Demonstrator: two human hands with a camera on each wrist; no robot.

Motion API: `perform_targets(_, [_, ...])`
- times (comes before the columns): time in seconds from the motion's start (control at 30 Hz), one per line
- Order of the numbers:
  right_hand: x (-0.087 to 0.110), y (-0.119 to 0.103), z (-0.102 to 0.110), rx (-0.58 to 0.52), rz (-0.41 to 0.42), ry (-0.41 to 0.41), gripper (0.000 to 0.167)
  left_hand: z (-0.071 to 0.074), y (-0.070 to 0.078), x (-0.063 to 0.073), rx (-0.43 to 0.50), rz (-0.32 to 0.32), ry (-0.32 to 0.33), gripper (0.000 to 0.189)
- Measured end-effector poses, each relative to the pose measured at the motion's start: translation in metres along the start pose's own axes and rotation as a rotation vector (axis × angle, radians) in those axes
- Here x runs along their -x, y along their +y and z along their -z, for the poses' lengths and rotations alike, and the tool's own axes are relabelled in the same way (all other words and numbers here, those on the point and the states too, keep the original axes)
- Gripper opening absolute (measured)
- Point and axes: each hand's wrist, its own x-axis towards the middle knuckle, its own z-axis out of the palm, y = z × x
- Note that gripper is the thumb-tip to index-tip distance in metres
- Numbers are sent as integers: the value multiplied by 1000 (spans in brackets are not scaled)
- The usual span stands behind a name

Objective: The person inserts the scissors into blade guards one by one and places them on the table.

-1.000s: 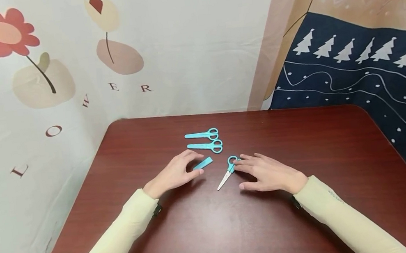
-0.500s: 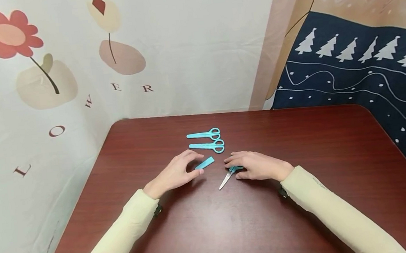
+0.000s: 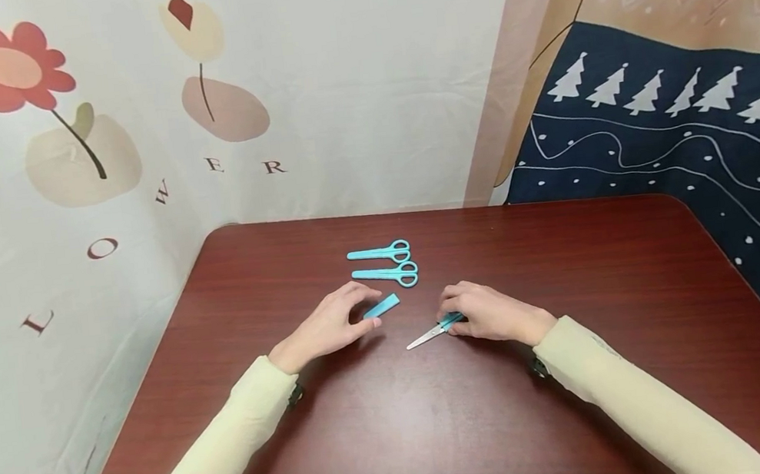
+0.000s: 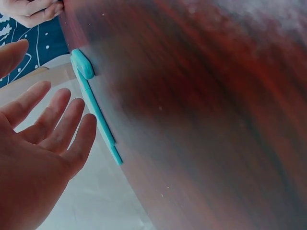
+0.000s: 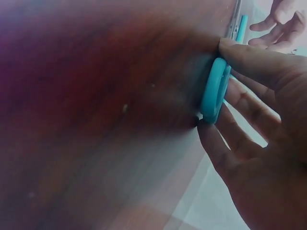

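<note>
Scissors with turquoise handles and bare metal blades (image 3: 427, 336) point left on the table in the head view. My right hand (image 3: 492, 312) grips their handles. In the right wrist view the thumb and fingers surround the handle loops (image 5: 215, 91). A turquoise blade cover (image 3: 382, 305) lies to the left of the blade tips. Around its near end, my left hand (image 3: 326, 322) rests with thumb and index finger apart. The left wrist view shows the left fingers (image 4: 57, 115) loosely spread, holding nothing. Whether they touch the cover cannot be told.
Two more turquoise scissors, the farther (image 3: 379, 253) and the nearer (image 3: 385, 274), lie side by side with covered blades, beyond the left hand. The reddish-brown table (image 3: 401, 435) reaches back to a printed wall cloth (image 3: 352, 101). A navy tree-patterned cloth (image 3: 662, 138) hangs at right.
My right hand has moved from hovering beside the scissors to gripping their handles. The scissors have turned, handles shifting right and their blades lying flatter to the left. My left hand stays put.
</note>
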Motion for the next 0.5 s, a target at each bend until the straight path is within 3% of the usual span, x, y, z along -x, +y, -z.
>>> perform_targets(0.27, [10,-1,0,45,13,30,11,-3,3,-4,9,5,-26,44])
perform_targets(0.5, [24,-2,2,28,-19,51,12,-7,5,-17,-18,24,-34,46])
